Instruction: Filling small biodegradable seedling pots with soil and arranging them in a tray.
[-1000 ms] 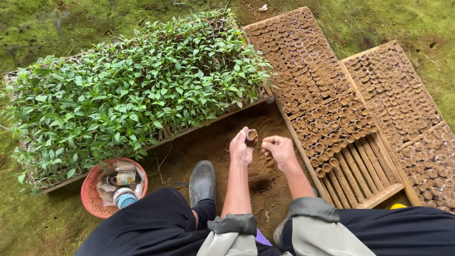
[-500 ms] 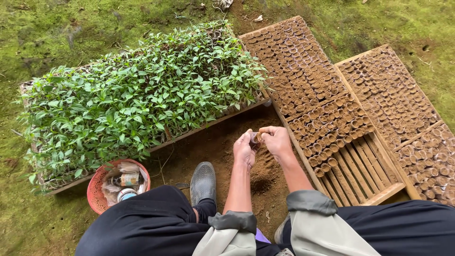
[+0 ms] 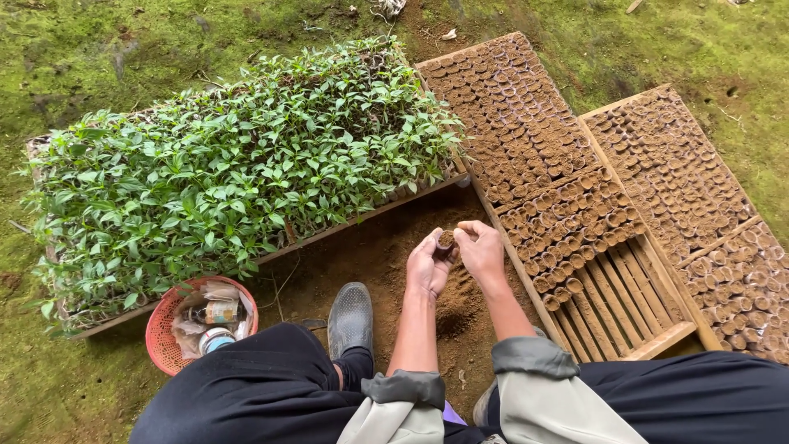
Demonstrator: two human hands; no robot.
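Observation:
My left hand (image 3: 429,265) grips a small soil-filled seedling pot (image 3: 445,239) above a patch of loose brown soil (image 3: 454,306). My right hand (image 3: 481,251) is right beside it, fingers pinched at the pot's top. Just right of my hands lies a wooden slatted tray (image 3: 637,292) partly filled with rows of small soil pots (image 3: 567,222). My black trousers and a grey shoe (image 3: 351,319) are below.
A wooden tray of dense green seedlings (image 3: 238,173) stands to the left. A red basket (image 3: 164,329) with small jars and scraps sits near my left knee. A second tray of soil pots (image 3: 690,189) lies at far right. Mossy ground surrounds everything.
My right hand has moved in to the pot held in my left hand, and its fingers now pinch at the top. Both hands sit slightly closer together.

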